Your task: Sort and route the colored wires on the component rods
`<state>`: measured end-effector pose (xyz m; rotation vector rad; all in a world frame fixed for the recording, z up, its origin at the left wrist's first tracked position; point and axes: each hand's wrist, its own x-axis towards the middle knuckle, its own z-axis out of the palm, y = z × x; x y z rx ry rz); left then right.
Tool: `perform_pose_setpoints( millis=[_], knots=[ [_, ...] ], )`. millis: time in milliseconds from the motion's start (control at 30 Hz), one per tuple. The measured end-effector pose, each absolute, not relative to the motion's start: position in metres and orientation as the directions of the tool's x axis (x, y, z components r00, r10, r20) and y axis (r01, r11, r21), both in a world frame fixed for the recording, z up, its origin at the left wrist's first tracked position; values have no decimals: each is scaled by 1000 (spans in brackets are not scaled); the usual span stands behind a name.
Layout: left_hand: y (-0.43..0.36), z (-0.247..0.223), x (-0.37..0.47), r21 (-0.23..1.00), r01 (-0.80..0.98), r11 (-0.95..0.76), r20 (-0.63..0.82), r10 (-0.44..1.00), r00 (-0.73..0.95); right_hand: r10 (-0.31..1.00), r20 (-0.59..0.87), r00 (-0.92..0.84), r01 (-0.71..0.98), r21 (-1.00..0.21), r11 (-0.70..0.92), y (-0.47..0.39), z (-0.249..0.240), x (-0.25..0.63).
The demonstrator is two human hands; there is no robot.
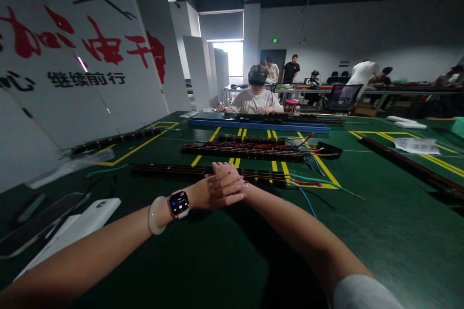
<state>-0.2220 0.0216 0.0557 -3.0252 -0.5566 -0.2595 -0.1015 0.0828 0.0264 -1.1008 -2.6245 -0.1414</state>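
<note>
My left hand (223, 192) lies across my right wrist, its fingers wrapped over it and slightly apart. Behind it, my right hand (225, 170) shows only its back and knuckles; its fingers are mostly hidden. A smartwatch (179, 203) with a lit screen and a pale bangle (156, 215) are on my left forearm. Just beyond both hands, a long dark bar wrapped with wires (163, 170) lies across the green table (224, 260). Green, red and blue wires (308, 182) come out of its right end. I cannot tell whether either hand touches the bar.
More wired bars (242, 151) lie farther back between yellow tape lines, before a blue rail (259, 125). A white phone (97, 210) is at left, another long bar (413, 164) at right, near a plastic bag (416, 145). A person (255, 99) sits opposite.
</note>
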Motion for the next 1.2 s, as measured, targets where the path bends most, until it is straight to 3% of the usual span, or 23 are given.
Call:
perform_pose_setpoints(
  millis=[167,300,367,533,600,733,833,900,967,1100,1200],
  knots=[
    [1,55,-189,424,318,-848,-49,328,943,742,277,-611,764,-39,644,81,15,-128],
    [-2,49,-175,639,256,-725,-43,298,954,719,295,-629,741,-54,670,79,23,-117],
    [-5,46,-170,636,182,-750,41,269,962,685,322,-653,718,-22,695,76,35,-92],
    [-30,41,-140,417,106,-903,238,221,946,699,285,-656,751,154,642,57,59,13],
    [-43,42,-120,481,171,-860,254,324,911,736,283,-615,788,218,575,44,58,54],
    [-53,40,-74,784,275,-557,95,545,833,718,301,-628,778,243,579,17,45,103],
    [-46,30,-45,962,246,-121,-110,653,750,700,331,-633,771,193,607,7,32,120],
    [-38,24,-35,973,172,154,-230,665,710,735,369,-568,814,123,568,8,22,130],
    [-32,21,-33,946,100,310,-291,666,687,800,378,-466,866,9,501,12,11,139],
    [-25,22,-43,905,24,425,-331,667,668,866,300,-401,856,-213,471,22,-10,150],
    [-22,24,-45,877,2,481,-364,661,656,847,305,-436,818,-258,514,23,-17,150]
  ],
)
